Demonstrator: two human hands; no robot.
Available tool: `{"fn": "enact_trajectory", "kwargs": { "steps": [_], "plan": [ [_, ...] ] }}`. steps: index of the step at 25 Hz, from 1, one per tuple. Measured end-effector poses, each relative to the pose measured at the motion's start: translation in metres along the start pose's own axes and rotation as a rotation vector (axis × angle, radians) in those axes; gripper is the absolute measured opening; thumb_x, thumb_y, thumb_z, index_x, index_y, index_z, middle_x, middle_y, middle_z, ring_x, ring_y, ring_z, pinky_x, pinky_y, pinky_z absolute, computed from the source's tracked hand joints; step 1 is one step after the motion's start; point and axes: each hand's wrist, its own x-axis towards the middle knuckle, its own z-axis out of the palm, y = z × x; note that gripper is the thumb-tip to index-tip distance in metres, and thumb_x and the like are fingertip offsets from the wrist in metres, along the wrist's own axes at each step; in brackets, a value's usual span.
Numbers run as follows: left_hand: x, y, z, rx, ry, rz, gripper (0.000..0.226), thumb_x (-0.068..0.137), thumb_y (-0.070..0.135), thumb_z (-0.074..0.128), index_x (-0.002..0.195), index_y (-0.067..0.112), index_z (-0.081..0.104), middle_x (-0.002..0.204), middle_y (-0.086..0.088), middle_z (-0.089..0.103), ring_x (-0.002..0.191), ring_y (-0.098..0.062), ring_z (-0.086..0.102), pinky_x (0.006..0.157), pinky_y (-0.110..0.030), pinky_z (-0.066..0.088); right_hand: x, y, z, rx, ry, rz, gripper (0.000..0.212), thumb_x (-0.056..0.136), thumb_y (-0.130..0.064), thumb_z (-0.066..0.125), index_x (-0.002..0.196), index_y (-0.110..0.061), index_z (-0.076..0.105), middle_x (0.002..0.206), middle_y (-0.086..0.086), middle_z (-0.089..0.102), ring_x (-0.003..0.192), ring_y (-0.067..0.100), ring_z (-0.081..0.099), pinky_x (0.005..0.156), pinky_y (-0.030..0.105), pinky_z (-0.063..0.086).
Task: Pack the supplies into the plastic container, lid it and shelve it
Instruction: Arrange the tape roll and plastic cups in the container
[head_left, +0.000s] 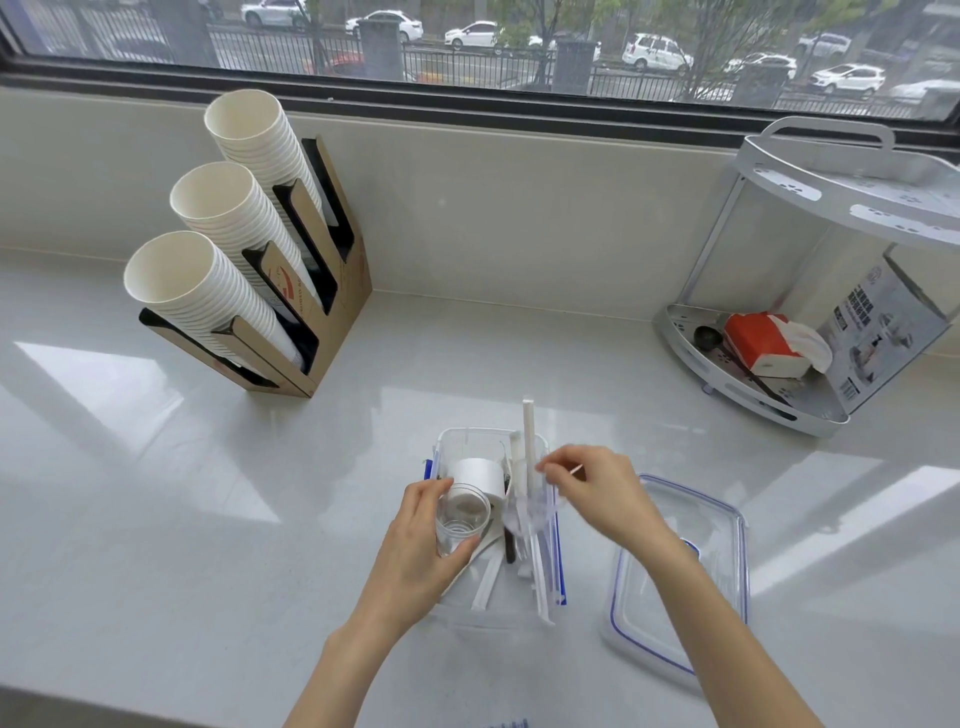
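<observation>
Both hands work over the plastic container (492, 525) on the desk (208, 519), left hand (415, 551) gripping a light, crushable clear cup (461, 525), right hand (592, 493) pinching a thin stick (575, 470), best held gently by its sides.

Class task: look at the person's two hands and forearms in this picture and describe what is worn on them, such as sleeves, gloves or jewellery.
Both are bare. The left hand and the right hand wear no gloves, and no rings show. Both forearms are uncovered down to the picture's bottom edge, with no sleeve, watch or bracelet in view.
</observation>
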Motion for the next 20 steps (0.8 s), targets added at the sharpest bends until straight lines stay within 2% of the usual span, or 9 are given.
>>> {"fn": "enact_trajectory", "kwargs": {
  "steps": [2, 5, 8, 10, 12, 14, 15, 18, 20],
  "plan": [
    [0.000, 0.002, 0.001, 0.008, -0.008, 0.008, 0.059, 0.081, 0.024, 0.064, 0.133, 0.012, 0.037, 0.128, 0.001, 0.040, 0.109, -0.007, 0.044, 0.090, -0.010, 0.027, 0.002, -0.011, -0.013, 0.126, 0.078, -0.007, 0.020, 0.088, -0.014, 0.051, 0.091, -0.015, 0.071, 0.076, -0.004, 0.064, 0.065, 0.006, 0.055, 0.058, 0.003, 0.040],
    [0.001, 0.007, 0.001, -0.015, -0.022, 0.030, 0.057, 0.081, 0.022, 0.064, 0.131, 0.013, 0.038, 0.120, 0.009, 0.036, 0.106, -0.002, 0.040, 0.089, -0.006, 0.026, 0.002, -0.027, -0.011, 0.231, 0.045, -0.020, 0.019, 0.088, -0.014, 0.052, 0.087, -0.020, 0.069, 0.071, -0.009, 0.061, 0.067, 0.012, 0.057, 0.056, 0.003, 0.040],
    [0.001, 0.009, -0.001, -0.040, -0.027, 0.039, 0.056, 0.080, 0.019, 0.066, 0.129, 0.011, 0.040, 0.115, 0.011, 0.035, 0.104, -0.002, 0.041, 0.083, 0.001, 0.027, 0.004, -0.032, 0.003, 0.197, -0.020, -0.017, 0.020, 0.088, -0.015, 0.051, 0.095, -0.014, 0.070, 0.077, -0.006, 0.062, 0.071, 0.012, 0.056, 0.063, 0.008, 0.040],
    [0.001, 0.009, -0.003, -0.053, -0.017, 0.040, 0.056, 0.079, 0.018, 0.067, 0.128, 0.011, 0.041, 0.114, 0.011, 0.036, 0.100, -0.002, 0.042, 0.079, 0.009, 0.027, 0.005, -0.031, 0.011, 0.153, -0.069, -0.026, 0.022, 0.089, -0.016, 0.051, 0.099, -0.013, 0.070, 0.082, -0.005, 0.062, 0.068, 0.004, 0.054, 0.062, 0.007, 0.039],
    [0.000, 0.010, -0.004, -0.081, -0.010, 0.039, 0.056, 0.078, 0.017, 0.067, 0.128, 0.013, 0.041, 0.108, 0.017, 0.038, 0.095, 0.006, 0.044, 0.078, 0.010, 0.027, 0.005, -0.030, 0.018, 0.121, -0.116, -0.040, 0.022, 0.089, -0.019, 0.051, 0.101, -0.012, 0.069, 0.085, -0.007, 0.061, 0.067, -0.005, 0.050, 0.061, 0.005, 0.036],
    [-0.001, 0.010, -0.005, -0.104, -0.009, 0.033, 0.057, 0.078, 0.018, 0.068, 0.128, 0.016, 0.041, 0.105, 0.028, 0.036, 0.096, 0.015, 0.044, 0.079, 0.011, 0.027, 0.004, -0.028, 0.024, 0.114, -0.147, -0.037, 0.023, 0.090, -0.021, 0.051, 0.103, -0.012, 0.068, 0.088, -0.009, 0.061, 0.068, -0.004, 0.051, 0.061, 0.005, 0.036],
    [-0.001, 0.010, -0.005, -0.114, -0.006, 0.025, 0.058, 0.078, 0.018, 0.068, 0.129, 0.017, 0.041, 0.106, 0.028, 0.036, 0.098, 0.015, 0.044, 0.080, 0.011, 0.028, 0.004, -0.026, 0.026, 0.113, -0.160, -0.031, 0.024, 0.090, -0.022, 0.050, 0.104, -0.013, 0.067, 0.089, -0.008, 0.061, 0.071, 0.000, 0.053, 0.062, 0.006, 0.036],
    [-0.001, 0.010, -0.004, -0.145, 0.002, -0.022, 0.066, 0.077, 0.021, 0.069, 0.134, 0.018, 0.034, 0.113, 0.016, 0.039, 0.102, -0.001, 0.047, 0.079, 0.006, 0.033, 0.003, -0.020, 0.032, 0.111, -0.182, -0.014, 0.024, 0.090, -0.022, 0.050, 0.106, -0.013, 0.066, 0.097, -0.002, 0.065, 0.081, 0.009, 0.055, 0.064, 0.008, 0.039],
    [-0.002, 0.012, -0.004, -0.162, -0.001, -0.032, 0.069, 0.077, 0.022, 0.069, 0.135, 0.023, 0.031, 0.113, 0.017, 0.040, 0.101, 0.000, 0.046, 0.078, 0.000, 0.037, 0.003, -0.016, 0.036, 0.119, -0.185, 0.002, 0.024, 0.090, -0.022, 0.051, 0.106, -0.013, 0.065, 0.096, 0.000, 0.064, 0.081, 0.011, 0.056, 0.065, 0.015, 0.041]
  ]
}}
